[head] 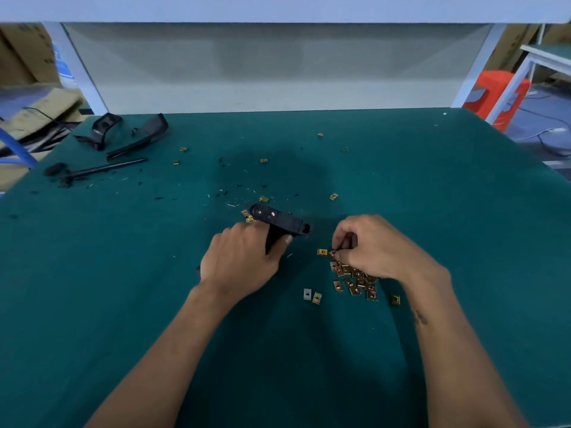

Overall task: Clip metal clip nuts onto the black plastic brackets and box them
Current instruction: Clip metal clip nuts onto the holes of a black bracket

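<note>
Step now: picking up a clip nut. No box in view, so boxing looks a long way off.
L hand [244, 257]: fingers curled tight round the black bracket [279, 222], holding it just above or on the green table [123, 304], near the middle of the view.
R hand [370, 245]: fingers bunched together at the 11 o'clock edge of the nut pile [355, 278]. It seems to pinch one small nut at the fingertips, but the nut is mostly hidden.
Bracket: black, T-like shape. Its top bar runs from 10 o'clock to 4 o'clock. Two small pale spots show on the bar; can't tell if they are holes or clips.
Nuts: gold pile under and at 7 o'clock of the R hand. One lone nut [322, 252] sits just at 9 o'clock of the R fingertips. More loose ones are spread over the far table.
Next move, a guess: bring the nut over to the bracket, about 10 o'clock from the R hand, line up its open side w/ an edge of the bracket, then push it on. L hand should hold the bracket steady.
Other stuff: more black parts [123, 134] and a black rod [102, 169] at the far left, approx 10 o'clock.
Hard to see: the bracket's lower part is inside the L hand. Part of the pile is under the R hand. Tiny black bits and chips on the table are too small to name.
</note>
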### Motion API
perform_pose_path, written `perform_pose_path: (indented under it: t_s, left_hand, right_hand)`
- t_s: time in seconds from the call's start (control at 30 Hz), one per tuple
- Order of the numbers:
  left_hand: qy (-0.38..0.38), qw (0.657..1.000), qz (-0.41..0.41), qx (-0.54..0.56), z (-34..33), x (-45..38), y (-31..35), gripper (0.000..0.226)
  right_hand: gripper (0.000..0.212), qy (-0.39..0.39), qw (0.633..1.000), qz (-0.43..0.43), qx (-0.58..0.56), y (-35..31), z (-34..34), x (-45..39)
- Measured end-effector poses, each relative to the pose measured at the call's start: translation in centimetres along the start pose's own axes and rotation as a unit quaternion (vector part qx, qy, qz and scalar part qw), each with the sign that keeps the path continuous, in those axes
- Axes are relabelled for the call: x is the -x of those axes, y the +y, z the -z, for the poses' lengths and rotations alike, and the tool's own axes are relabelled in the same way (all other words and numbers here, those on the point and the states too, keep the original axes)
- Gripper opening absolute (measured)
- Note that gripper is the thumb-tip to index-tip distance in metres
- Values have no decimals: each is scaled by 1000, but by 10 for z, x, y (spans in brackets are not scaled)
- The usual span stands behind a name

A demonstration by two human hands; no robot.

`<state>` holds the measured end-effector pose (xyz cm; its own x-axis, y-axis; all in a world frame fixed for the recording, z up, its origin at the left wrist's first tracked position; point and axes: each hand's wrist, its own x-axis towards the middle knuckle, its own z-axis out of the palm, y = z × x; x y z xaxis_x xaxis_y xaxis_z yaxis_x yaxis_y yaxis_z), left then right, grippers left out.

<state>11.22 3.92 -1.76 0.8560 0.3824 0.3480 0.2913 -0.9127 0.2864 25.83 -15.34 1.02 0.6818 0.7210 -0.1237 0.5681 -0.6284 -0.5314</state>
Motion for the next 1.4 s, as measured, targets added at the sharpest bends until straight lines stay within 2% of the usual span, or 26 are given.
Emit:
perform_pose_path:
  t_s: [0.13,0.33,0.4,0.6,0.8,1.07,1.13,1.2,1.3,1.4]
  left_hand:
    - [14,1000,-10,7,1,1,4,36]
    - [31,999,-10,-10,-2,3,6,37]
    - [23,1000,-10,-14,-4,2,5,34]
    - [-12,1000,-3,-22,-11,0,4,45]
    - [-26,999,9,-28,-10,0,3,47]
    - [-30,999,10,-23,-8,0,5,44]
    - [-32,999,10,-22,-8,0,5,44]
    - [-31,999,9,-24,-7,0,5,44]
    - [-25,1000,7,-18,-7,0,5,42]
    - [-21,1000,8,-3,-7,1,5,41]
  right_hand:
    - [25,-12,1000,-12,16,-9,-2,2]
    - [10,-2,998,-9,57,-19,-3,6]
    - [10,4,998,-11,66,-20,-4,6]
    - [8,29,995,-5,98,-28,-10,6]
    - [9,30,997,7,69,-29,-12,5]
    - [20,5,996,66,59,-23,-14,0]
    - [22,34,998,56,21,-20,-13,-2]
    - [20,94,992,56,-68,-20,-12,-3]
    - [15,161,956,80,-234,-26,-13,-3]
    - [8,187,922,92,-326,-34,-16,-3]
